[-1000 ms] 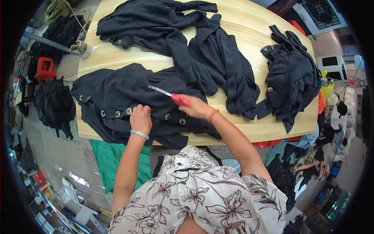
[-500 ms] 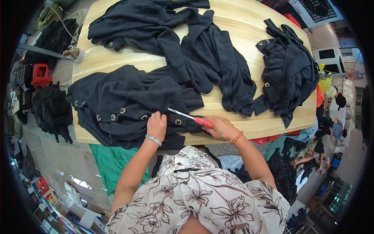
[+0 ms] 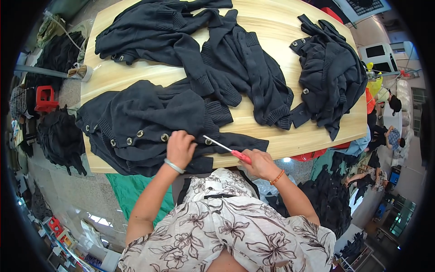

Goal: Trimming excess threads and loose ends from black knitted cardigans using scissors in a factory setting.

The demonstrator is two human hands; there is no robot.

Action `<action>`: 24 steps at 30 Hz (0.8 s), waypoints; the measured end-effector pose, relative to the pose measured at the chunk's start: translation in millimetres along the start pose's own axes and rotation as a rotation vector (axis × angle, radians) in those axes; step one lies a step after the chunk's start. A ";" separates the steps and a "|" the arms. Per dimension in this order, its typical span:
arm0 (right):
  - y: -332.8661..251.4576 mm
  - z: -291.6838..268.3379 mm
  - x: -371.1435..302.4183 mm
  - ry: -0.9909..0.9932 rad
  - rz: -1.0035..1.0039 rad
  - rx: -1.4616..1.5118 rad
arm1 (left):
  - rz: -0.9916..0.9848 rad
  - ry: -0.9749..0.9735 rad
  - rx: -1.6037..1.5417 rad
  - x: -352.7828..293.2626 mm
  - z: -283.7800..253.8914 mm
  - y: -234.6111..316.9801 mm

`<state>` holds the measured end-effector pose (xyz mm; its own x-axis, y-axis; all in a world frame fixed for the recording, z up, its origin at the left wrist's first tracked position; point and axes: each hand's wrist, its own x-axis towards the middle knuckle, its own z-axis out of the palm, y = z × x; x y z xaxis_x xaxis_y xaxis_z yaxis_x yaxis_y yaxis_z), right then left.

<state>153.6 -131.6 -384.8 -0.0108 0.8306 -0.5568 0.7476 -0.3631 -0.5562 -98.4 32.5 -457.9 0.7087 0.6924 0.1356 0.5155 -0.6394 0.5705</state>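
Note:
A dark knitted cardigan (image 3: 149, 111) with large buttons lies in a heap along the near edge of the table. My left hand (image 3: 181, 147) rests on its button edge, fingers curled into the fabric beside one button. In my right hand (image 3: 262, 164) is a tool with a red handle and a long thin metal shaft (image 3: 218, 144); its exact kind I cannot make out. The shaft points left, and its tip is at a button (image 3: 208, 141) just right of my left hand. A sleeve of the cardigan stretches right, under the tool.
More dark cardigans (image 3: 247, 68) lie across the far side of the wooden table (image 3: 312, 141), with another heap (image 3: 333, 72) at the right. A small pot of tools (image 3: 85, 72) sits by the left edge. A red stool (image 3: 45, 98) and piled garments stand on the floor.
The tool's tip has moved right, away from my left hand, and its shaft now slants more steeply. My left hand's fingers have curled more. The view has shifted slightly.

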 end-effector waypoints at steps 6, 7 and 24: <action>6.8 -2.6 -11.4 0.024 0.082 -0.122 | -0.064 -0.071 -0.011 -3.2 66.1 14.6; 12.1 2.7 -12.2 0.052 0.050 -0.161 | -0.077 -0.098 -0.021 -1.6 72.3 10.3; -4.7 -4.3 -8.9 -0.025 0.021 -0.160 | -0.204 -0.077 -0.424 -8.6 47.3 -4.1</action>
<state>153.0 -135.5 -374.6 -0.0087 0.8122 -0.5833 0.8442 -0.3067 -0.4395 -83.8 13.3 -499.8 0.6550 0.7529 -0.0647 0.4174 -0.2891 0.8615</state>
